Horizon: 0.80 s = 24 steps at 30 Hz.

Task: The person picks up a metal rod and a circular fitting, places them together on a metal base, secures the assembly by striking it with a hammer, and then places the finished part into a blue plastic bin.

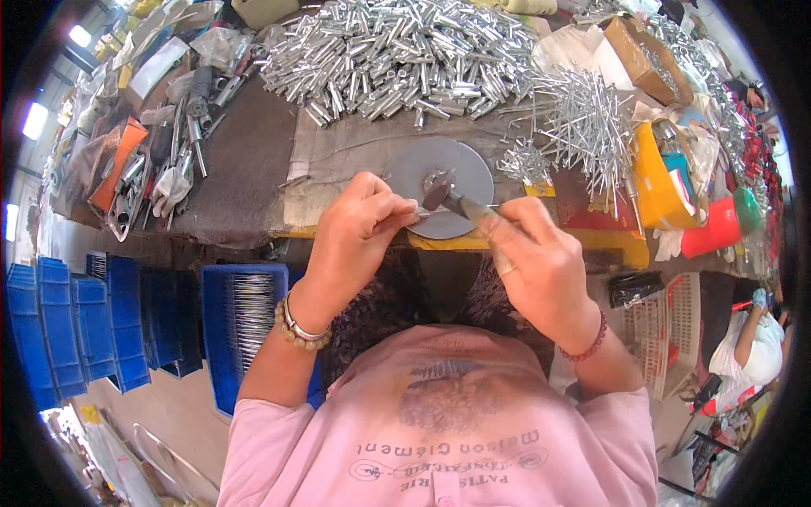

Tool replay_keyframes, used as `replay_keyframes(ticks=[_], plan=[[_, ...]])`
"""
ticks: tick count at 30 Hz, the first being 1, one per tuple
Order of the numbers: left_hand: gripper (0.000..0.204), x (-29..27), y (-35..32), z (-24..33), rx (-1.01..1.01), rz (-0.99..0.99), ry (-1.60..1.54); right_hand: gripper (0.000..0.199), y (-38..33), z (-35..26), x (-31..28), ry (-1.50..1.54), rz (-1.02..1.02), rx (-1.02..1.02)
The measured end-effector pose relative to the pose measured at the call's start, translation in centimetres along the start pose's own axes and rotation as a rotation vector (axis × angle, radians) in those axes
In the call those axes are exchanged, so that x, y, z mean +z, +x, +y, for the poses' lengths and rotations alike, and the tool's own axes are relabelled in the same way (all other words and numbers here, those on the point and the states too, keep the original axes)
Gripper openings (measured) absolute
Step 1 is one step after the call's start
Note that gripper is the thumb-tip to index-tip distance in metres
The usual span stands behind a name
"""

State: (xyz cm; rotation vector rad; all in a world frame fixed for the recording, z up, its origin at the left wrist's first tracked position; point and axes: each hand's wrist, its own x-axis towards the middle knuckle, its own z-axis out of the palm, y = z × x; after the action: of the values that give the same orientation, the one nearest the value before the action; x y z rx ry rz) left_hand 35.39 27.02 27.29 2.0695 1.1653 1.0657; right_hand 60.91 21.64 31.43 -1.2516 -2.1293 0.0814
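Left hand (359,224): you're pinching a metal piece (423,213)
Right hand (539,249): you're gripping a hammer (456,202)
Grey disc (473,171): under the hammer

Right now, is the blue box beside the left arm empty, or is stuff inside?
Not empty: a stack of thin, shiny metal pieces shows inside the blue box. How deep it goes, I can't tell.

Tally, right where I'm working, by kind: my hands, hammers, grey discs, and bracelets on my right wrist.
Hands: 2, left hand and right hand
Hammer: 1
Grey disc: 1
Red bracelet: 1
Total: 5
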Motion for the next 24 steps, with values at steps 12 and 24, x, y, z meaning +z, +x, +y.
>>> replay_keyframes(ticks=[12,24], plan=[[0.018,0.3,0.0,-0.6,0.021,0.024,-0.037,0.042,-0.4,-0.3,0.8,0.068,-0.027,0.043],[0.017,-0.1,-0.2,-0.7,0.007,-0.014,0.01,0.022,0.7,0.0,0.7,-0.149,-0.175,0.067]])
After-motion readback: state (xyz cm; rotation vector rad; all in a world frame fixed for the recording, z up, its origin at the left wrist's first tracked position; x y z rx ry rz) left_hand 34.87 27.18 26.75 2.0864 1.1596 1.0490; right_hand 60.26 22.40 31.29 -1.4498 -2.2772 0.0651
